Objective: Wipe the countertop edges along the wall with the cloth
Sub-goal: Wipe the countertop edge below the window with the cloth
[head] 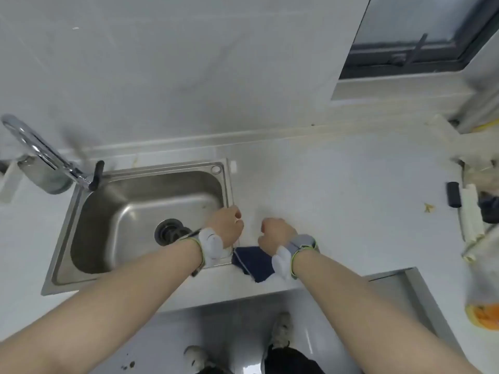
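A dark blue cloth (253,263) lies on the white countertop (337,184) near its front edge, just right of the sink. My right hand (275,233) is curled into a fist just beyond the cloth. The cloth's far edge runs under the heel of that hand and the wrist. No cloth shows between the fingers. My left hand (226,228) is also a fist, at the sink's right rim. The raised countertop edge along the wall (270,136) runs behind the sink and to the right, well beyond both hands.
A steel sink (135,225) with a drain is set in the counter at left, with a chrome tap (40,149) at its back corner. Bags, a black cylinder (453,194) and clutter sit at the right. A window (421,36) is at the upper right.
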